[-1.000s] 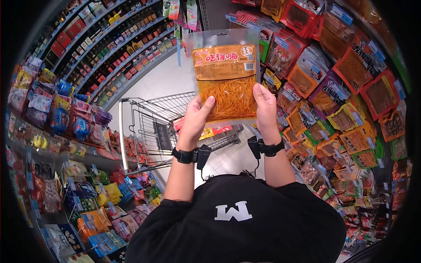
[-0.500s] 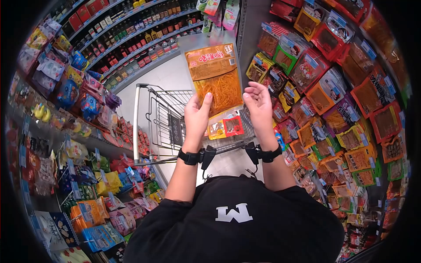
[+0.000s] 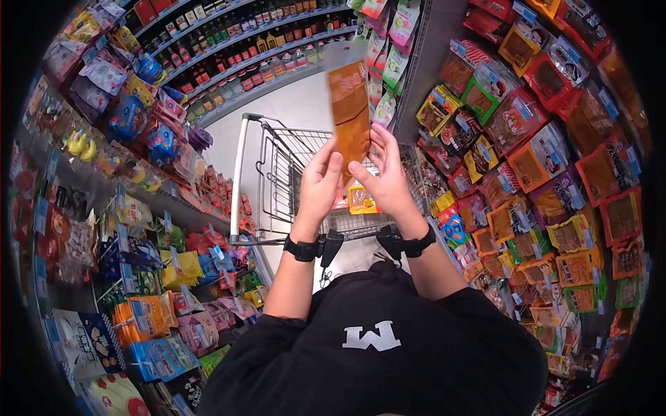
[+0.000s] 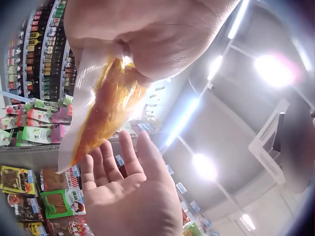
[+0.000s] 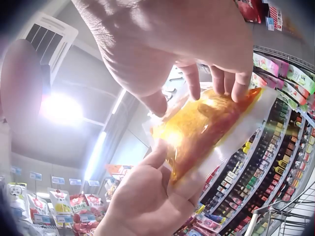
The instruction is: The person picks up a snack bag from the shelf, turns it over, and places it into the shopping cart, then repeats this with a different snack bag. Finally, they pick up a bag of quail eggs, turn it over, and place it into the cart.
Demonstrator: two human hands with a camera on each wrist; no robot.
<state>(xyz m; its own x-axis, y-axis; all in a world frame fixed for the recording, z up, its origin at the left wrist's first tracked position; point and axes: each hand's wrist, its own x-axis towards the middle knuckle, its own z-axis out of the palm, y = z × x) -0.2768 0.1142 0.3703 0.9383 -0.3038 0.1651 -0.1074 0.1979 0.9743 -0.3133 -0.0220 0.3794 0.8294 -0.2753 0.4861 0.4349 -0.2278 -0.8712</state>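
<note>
Clock positions are read from the hands in the head view. The bag (image 3: 350, 116) is held in the air at twelve o'clock, over the cart (image 3: 280, 204), upright and turned so that its face is foreshortened. It is flexible, glossy plastic with a clear, smooth margin around an orange-brown filling. In the right wrist view it bulges and creases; glare there masks the filling's texture. Print on its upper part is blurred, and its lower edge is largely hidden by the hands.

The left hand (image 3: 319, 184) pinches the bag's lower part between thumb and fingers. The right hand (image 3: 390, 182) is at the bag's four o'clock side, fingers spread and slightly bent; how firmly they touch cannot be told.

The cart is a wire basket with a straight, pale handle (image 3: 241, 177) at nine o'clock. Inside lie yellow and red small packets (image 3: 361, 200), partly covered by the hands; their number cannot be told.

Curved-looking shelves of bottles (image 3: 243, 57) stand at eleven o'clock. Flat hanging packets (image 3: 533, 165) fill two to four o'clock, cut off by the dark lens border. A black shirt (image 3: 374, 371) occupies six o'clock.
</note>
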